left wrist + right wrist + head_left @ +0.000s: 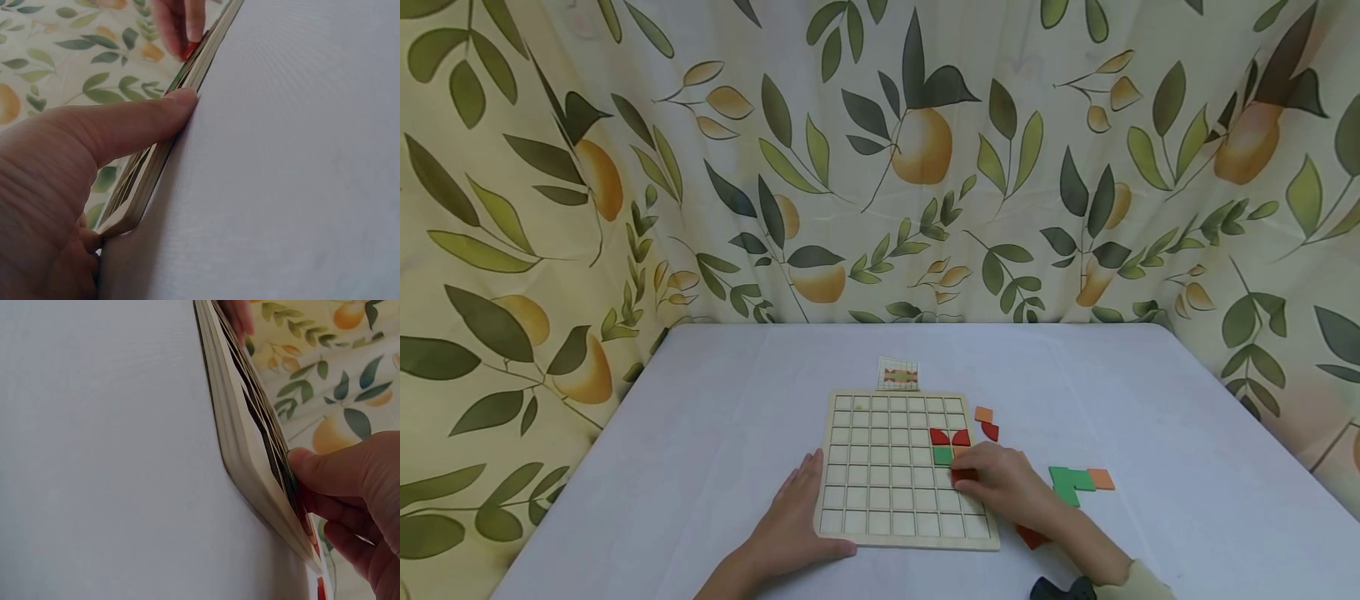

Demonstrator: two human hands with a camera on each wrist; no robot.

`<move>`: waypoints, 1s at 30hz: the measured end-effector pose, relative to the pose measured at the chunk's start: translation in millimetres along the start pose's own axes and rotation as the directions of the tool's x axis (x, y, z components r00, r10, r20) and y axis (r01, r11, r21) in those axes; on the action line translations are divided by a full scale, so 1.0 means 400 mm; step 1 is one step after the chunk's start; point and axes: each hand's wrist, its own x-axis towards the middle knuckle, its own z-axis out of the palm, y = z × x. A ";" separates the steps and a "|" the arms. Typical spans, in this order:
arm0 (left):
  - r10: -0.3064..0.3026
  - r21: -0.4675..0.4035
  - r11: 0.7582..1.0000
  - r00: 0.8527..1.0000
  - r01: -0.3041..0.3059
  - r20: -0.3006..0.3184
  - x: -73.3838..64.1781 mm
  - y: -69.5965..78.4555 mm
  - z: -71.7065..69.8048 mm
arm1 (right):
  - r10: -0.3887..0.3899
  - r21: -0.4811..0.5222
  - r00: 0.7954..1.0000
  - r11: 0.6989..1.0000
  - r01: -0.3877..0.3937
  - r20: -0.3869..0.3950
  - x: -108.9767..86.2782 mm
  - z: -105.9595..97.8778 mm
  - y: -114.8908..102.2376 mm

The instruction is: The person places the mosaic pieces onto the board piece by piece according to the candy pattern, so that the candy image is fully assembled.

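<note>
A wooden grid board [880, 477] lies flat on the table. My left hand [790, 518] rests at its near left corner, fingers straight along the left side and thumb [147, 122] against the front edge. Over the right part of the board, my right hand [1003, 479] pinches a red tile [191, 50] between thumb and fingertips, close to the grid. Just beyond those fingers, two red curved tiles [939, 437] sit in the squares, with a green square tile [942, 456] and a partly hidden orange tile [961, 452] below them.
A small pattern card [898, 375] stands behind the board. Right of it are an orange tile [983, 414] and a red curved tile [991, 431]. Several green tiles [1067, 483] and an orange tile [1101, 479] lie farther right. Red tiles [1032, 537] show under the right forearm.
</note>
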 end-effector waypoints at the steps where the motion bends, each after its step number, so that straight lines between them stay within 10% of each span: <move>1: -0.002 0.001 1.000 1.000 0.002 0.001 0.000 0.000 0.000 | -0.005 -0.005 1.000 1.000 0.005 -0.005 0.001 0.003 0.000; 30: 0.014 -0.022 1.000 1.000 -0.014 -0.001 -0.001 0.003 -0.005 | 0.028 0.014 0.999 1.000 -0.028 -0.020 0.010 0.017 0.004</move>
